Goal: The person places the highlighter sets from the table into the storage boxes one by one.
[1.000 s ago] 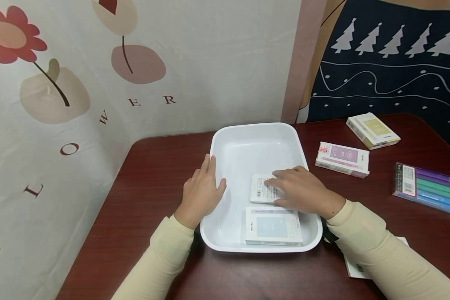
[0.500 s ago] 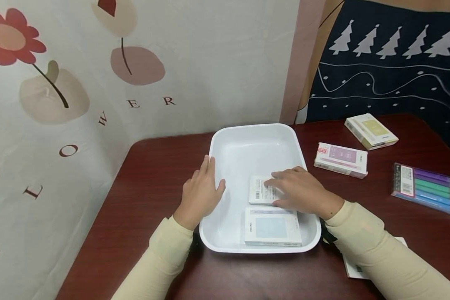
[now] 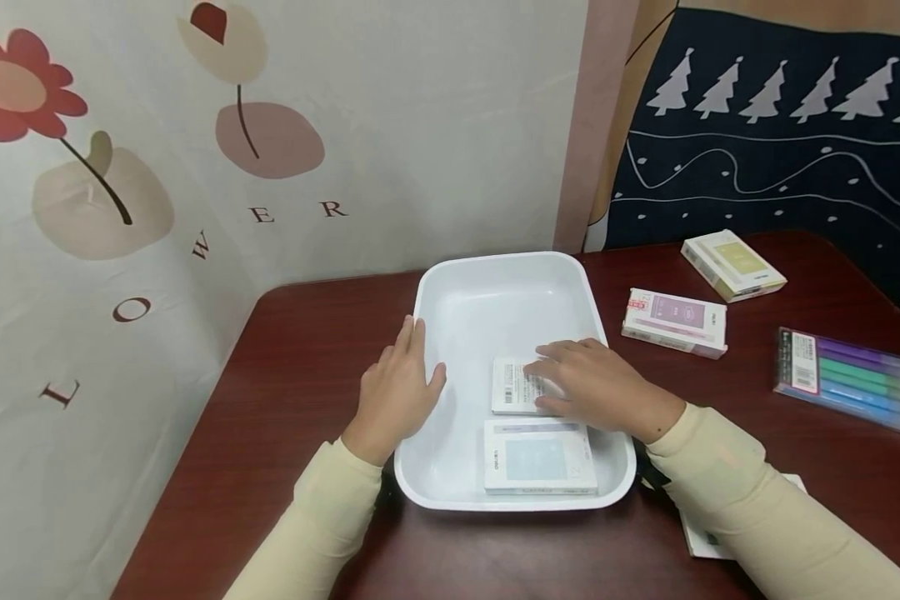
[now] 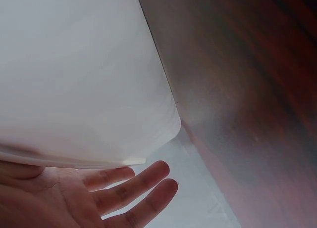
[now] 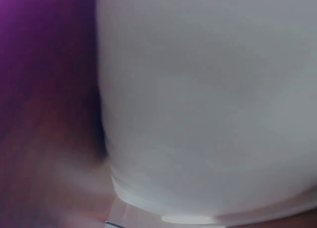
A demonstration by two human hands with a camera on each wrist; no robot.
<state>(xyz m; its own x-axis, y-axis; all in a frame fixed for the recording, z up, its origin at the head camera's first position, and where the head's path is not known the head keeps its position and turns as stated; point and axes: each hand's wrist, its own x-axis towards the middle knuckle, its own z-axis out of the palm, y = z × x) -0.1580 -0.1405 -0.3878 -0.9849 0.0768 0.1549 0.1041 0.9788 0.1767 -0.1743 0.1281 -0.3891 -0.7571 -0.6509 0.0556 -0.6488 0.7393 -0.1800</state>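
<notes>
A white shallow tray [image 3: 480, 312] with raised sides stands on the table. My left hand [image 3: 396, 398] rests along its left rim, fingers straight and thumb over the inside; the left wrist view shows the fingers below the tray wall [image 4: 89, 79]. Inside the tray lies a small white box [image 3: 508, 387] with barcode and print facing up. My right hand [image 3: 596, 387] lies over that box's right part, fingers and thumb spread across it. Nearer me in the tray is a flat white box [image 3: 536, 460] with a light-blue panel.
To the tray's right lie a purple-and-white box [image 3: 675, 322], a yellow-and-white box [image 3: 733, 265] and a clear case of coloured pens [image 3: 851, 379]. Another white box [image 3: 701, 537] sits partly under my right sleeve. A flower-print cloth [image 3: 390, 125] hangs behind the table [image 3: 307, 358].
The head view has shifted slightly, so the scene sits a little lower and further left. Both hands and the boxes keep their places.
</notes>
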